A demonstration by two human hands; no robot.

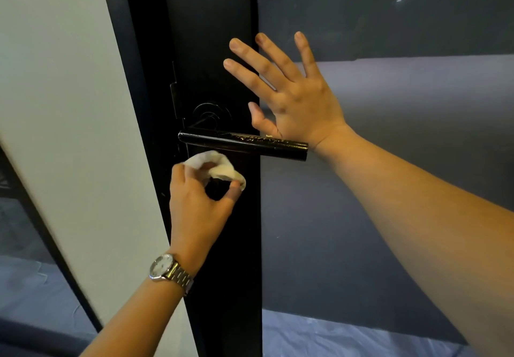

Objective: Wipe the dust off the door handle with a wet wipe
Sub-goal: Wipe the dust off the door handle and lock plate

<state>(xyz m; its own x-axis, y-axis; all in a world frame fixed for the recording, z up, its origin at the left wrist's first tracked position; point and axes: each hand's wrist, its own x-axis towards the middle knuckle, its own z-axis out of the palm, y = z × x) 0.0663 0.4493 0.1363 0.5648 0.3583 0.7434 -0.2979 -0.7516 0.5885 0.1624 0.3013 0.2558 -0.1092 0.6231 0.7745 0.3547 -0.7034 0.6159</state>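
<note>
- left hand (199, 203) pinches the bunched wet wipe (215, 167) just under the black door handle (242, 145), not quite touching it
- right hand (289, 89), fingers spread wide, lies flat against the door
- handle looks streaky on top, so I'd say wiping isn't finished

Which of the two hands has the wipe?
The left hand, the one with the wristwatch, pinches the white wipe just below the door handle. The right hand holds nothing, fingers spread above the handle.
</note>
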